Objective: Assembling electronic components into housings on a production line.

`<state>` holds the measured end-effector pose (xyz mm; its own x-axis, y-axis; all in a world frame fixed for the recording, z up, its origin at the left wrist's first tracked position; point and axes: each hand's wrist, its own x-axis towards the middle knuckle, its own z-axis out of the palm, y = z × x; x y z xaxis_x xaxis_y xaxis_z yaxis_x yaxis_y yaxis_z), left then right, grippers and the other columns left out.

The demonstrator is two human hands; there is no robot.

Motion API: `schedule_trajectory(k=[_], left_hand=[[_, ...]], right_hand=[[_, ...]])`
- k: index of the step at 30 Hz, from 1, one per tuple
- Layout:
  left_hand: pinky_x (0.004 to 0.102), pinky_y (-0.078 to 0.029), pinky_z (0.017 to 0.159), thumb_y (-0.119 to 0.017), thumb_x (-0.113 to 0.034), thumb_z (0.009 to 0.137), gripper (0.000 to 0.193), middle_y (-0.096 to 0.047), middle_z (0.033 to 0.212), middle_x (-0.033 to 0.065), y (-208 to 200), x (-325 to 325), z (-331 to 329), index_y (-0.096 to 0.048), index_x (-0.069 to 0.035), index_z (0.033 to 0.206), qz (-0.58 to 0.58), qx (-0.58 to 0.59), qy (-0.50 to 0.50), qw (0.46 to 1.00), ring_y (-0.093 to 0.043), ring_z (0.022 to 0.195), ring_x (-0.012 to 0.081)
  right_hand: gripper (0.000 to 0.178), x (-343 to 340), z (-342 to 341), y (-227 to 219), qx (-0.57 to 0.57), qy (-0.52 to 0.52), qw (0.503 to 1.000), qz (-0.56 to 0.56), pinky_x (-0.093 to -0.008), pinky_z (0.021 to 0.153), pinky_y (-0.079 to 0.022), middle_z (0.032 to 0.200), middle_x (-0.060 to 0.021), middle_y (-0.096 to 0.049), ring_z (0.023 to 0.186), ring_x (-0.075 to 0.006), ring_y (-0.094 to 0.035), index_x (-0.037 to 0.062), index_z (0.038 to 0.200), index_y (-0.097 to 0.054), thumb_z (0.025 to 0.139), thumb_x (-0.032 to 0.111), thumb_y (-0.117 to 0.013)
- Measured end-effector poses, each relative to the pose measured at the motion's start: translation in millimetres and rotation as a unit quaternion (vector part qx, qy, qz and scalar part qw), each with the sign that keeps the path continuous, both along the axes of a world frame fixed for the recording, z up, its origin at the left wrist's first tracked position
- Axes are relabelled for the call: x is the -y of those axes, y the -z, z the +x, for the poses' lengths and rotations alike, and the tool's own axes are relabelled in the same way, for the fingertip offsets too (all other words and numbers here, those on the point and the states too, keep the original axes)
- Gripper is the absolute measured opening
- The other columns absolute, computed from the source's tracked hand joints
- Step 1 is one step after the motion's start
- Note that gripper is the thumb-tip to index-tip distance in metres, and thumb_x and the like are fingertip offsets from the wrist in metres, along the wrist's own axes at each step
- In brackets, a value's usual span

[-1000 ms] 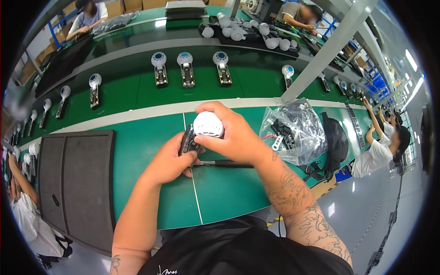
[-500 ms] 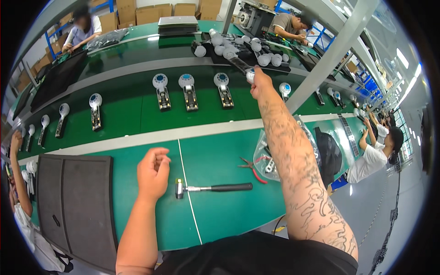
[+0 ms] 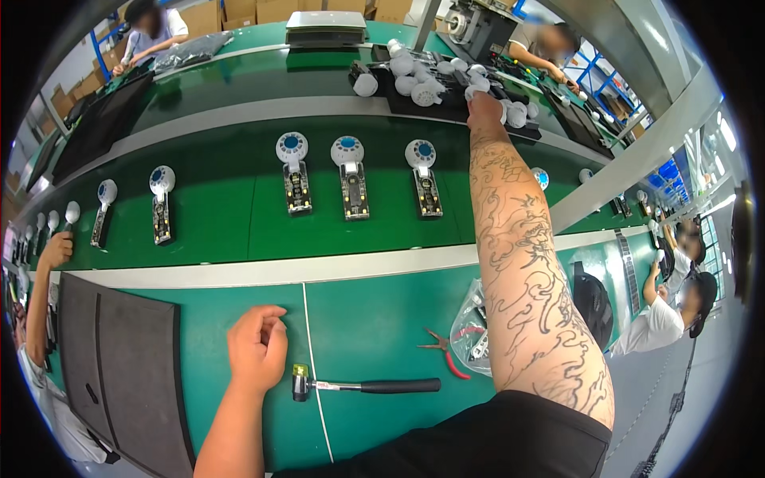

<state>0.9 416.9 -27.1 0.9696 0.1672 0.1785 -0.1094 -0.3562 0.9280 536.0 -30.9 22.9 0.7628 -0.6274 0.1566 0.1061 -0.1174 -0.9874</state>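
My right hand [image 3: 484, 113] reaches far over the green conveyor belt [image 3: 231, 223] to a pile of white round-headed devices [image 3: 426, 92]. It touches the pile's near right side; its fingers are hidden, so any hold cannot be made out. Loosely curled and with nothing visible in it, my left hand [image 3: 256, 346] hovers above the green worktable [image 3: 382, 430]. Beside it lies a mallet [image 3: 300, 384] with a black handle and a yellow-and-black head. Farther right are red-handled pliers [image 3: 453, 358], near a clear plastic bag [image 3: 470, 338] of small parts, partly behind my forearm.
Several devices with blue discs and open black bodies, such as this device [image 3: 424, 179], stand spaced along the belt. A black mat [image 3: 119, 350] covers the table's left. A slanting metal post [image 3: 629, 167] rises at right. A co-worker's hand [image 3: 57, 248] is at the far left.
My right hand has moved forward and right into the pile; the white round-headed device it held is no longer distinguishable. My left hand stays curled. The view has shifted.
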Motion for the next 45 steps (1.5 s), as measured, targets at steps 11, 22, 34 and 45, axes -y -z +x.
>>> schedule_trajectory(k=[11, 22, 34, 45], left_hand=[[0.0254, -0.045, 0.060, -0.061, 0.000, 0.091, 0.019, -0.066, 0.081, 0.0041, 9, -24, 7, -0.071, 0.000, 0.107, -0.021, 0.027, 0.030, 0.999, -0.052, 0.066, 0.0125], [0.0277, -0.047, 0.063, -0.064, -0.003, 0.092, 0.017, -0.066, 0.082, 0.0033, 11, -43, -3, -0.070, -0.001, 0.108, -0.018, 0.033, 0.057, 0.998, -0.054, 0.067, 0.0136], [0.0341, -0.050, 0.066, -0.066, -0.009, 0.090, 0.020, -0.070, 0.085, 0.0058, 4, -49, -10, -0.071, -0.005, 0.109, 0.041, 0.042, 0.060, 0.996, -0.060, 0.069, 0.0203], [0.0540, -0.051, 0.101, -0.069, -0.029, 0.092, 0.057, -0.056, 0.133, 0.0277, -27, -108, 77, -0.055, -0.023, 0.147, 0.361, -0.036, -0.198, 0.910, -0.059, 0.116, 0.0469]], right_hand=[[0.066, -151, -201, -52, -0.372, -0.355, 0.549, -0.659, -0.0408, 0.078, -0.059, 0.104, -0.0186, -0.077, 0.083, -0.0315, -0.071, -0.0073, 0.137, -0.064, 0.094, 0.042, -0.069], [0.074, -161, -265, 6, -0.160, -0.063, 0.828, -0.534, -0.0424, 0.088, -0.058, 0.108, -0.0195, -0.078, 0.097, -0.0376, -0.073, -0.0034, 0.151, -0.045, 0.092, 0.035, -0.069], [0.071, -357, -292, 13, -0.227, -0.215, 0.777, -0.546, -0.0517, 0.098, -0.049, 0.131, -0.0247, -0.067, 0.116, -0.0430, -0.059, 0.0060, 0.126, -0.074, 0.088, 0.064, -0.061], [0.048, -316, -397, -34, -0.217, -0.296, 0.776, -0.513, -0.0435, 0.086, -0.055, 0.107, -0.0207, -0.075, 0.102, -0.0378, -0.064, 0.0047, 0.096, -0.076, 0.082, 0.050, -0.070]])
